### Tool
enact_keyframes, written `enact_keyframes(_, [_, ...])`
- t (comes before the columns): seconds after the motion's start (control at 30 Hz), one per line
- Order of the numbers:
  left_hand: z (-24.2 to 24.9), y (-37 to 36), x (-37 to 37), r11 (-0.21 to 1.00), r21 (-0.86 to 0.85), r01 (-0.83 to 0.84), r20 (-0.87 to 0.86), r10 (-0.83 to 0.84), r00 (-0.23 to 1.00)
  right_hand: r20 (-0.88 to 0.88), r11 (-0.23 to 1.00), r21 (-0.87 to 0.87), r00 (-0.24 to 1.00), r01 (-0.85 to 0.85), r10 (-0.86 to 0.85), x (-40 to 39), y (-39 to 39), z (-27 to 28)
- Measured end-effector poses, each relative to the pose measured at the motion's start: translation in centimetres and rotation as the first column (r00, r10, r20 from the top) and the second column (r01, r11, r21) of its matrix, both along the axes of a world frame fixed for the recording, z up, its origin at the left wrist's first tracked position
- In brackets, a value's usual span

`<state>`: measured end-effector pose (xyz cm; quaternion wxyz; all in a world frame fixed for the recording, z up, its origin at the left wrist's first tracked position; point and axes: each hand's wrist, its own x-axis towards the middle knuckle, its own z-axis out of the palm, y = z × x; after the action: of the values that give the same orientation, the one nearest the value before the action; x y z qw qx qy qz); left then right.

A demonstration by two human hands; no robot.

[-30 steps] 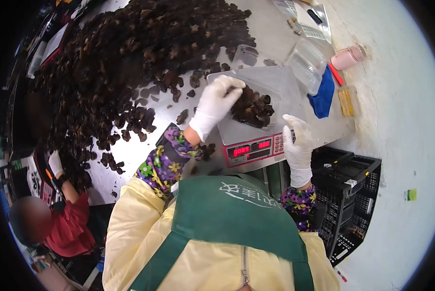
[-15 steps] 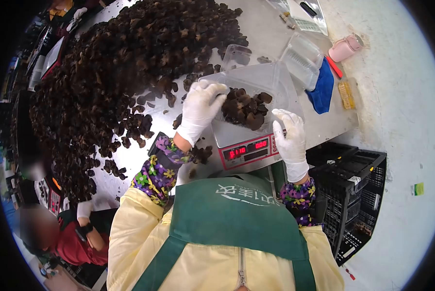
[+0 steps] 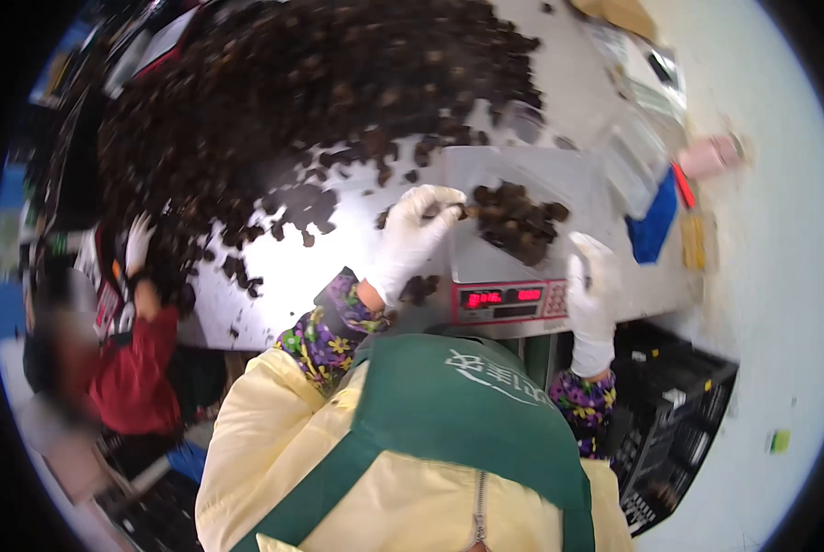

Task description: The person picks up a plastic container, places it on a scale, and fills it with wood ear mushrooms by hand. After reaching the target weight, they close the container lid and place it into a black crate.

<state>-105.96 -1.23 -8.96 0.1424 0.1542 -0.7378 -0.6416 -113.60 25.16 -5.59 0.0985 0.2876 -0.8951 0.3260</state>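
dark, wrinkled dried mushrooms [image 3: 515,221] lie heaped in one clear tray [image 3: 559,184] on one scale [image 3: 504,299]. left hand [image 3: 417,235], gloved, fingers pinching one piece at the tray's edge. right hand [image 3: 591,290] beside the scale, finger state unclear. two red displays.

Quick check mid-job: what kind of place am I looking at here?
Probably a food sorting and packing room: a huge heap of dark dried fungus on a steel table, a digital scale, and a gloved co-worker.
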Motion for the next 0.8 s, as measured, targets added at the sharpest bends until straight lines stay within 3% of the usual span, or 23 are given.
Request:
enact_keyframes(0.07, [-2.3,-1.2,2.7,0.952,-0.261,-0.162,-0.084,0.145,0.986,-0.029,1.0,0.019,1.0,-0.008,0.009,0.2,-0.4,0.4])
enact_keyframes(0.1, [-3.6,-2.0,4.0,0.857,-0.448,-0.254,-0.139,0.214,0.967,-0.022,0.999,0.024,0.999,-0.032,0.032,0.2,-0.7,0.9])
enact_keyframes(0.2, [-7.0,-3.4,7.7,0.734,-0.627,-0.261,-0.045,0.3,0.953,-0.01,0.993,0.084,0.996,-0.083,0.084,0.2,-1.7,1.7])
enact_keyframes(0.27, [-10.9,-3.7,9.5,0.882,-0.471,-0.016,0.223,0.137,0.965,-0.018,0.984,0.1,0.988,-0.148,0.151,-0.1,-2.5,1.6])
enact_keyframes(0.33, [-10.8,-2.3,10.6,0.932,-0.361,-0.024,0.171,0.091,0.981,0.015,0.985,0.097,0.989,-0.146,0.145,-0.1,-3.4,1.9])
enact_keyframes(0.37, [-10.8,-2.6,10.9,0.903,-0.419,-0.091,0.116,0.153,0.981,0.028,0.983,0.098,0.988,-0.154,0.152,-0.1,-3.9,2.1])
enact_keyframes(0.43, [-10.9,-4.6,10.7,0.799,-0.547,-0.251,0.014,0.309,0.951,0.024,0.979,0.11,0.985,-0.174,0.172,0.1,-4.8,2.5])
enact_keyframes(0.53, [-10.4,-9.7,9.6,0.521,-0.73,-0.442,-0.061,0.595,0.801,0.022,0.977,0.115,0.983,-0.182,0.181,0.5,-5.6,2.7])
enact_keyframes(0.57, [-10.2,-11.1,9.1,0.442,-0.758,-0.48,-0.126,0.623,0.772,0.026,0.977,0.11,0.983,-0.184,0.182,0.6,-5.9,2.8])
enact_keyframes(0.6, [-10.5,-12.4,8.7,0.368,-0.844,-0.389,-0.062,0.654,0.754,0.025,0.976,0.112,0.983,-0.186,0.184,0.8,-6.2,2.9])
enact_keyframes(0.67, [-11.2,-13.9,8.2,0.429,-0.892,-0.14,0.197,0.649,0.734,0.018,0.975,0.118,0.982,-0.188,0.187,1.3,-6.7,3.2])
enact_keyframes(0.73, [-11.1,-13.4,7.7,0.389,-0.921,-0.013,0.25,0.617,0.746,0.013,0.976,0.119,0.983,-0.184,0.184,1.6,-7.2,3.4])
enact_keyframes(0.8, [-12.6,-11.9,8.0,0.411,-0.909,-0.075,0.162,0.513,0.843,0.014,0.977,0.124,0.985,-0.173,0.172,2.0,-7.1,3.5])
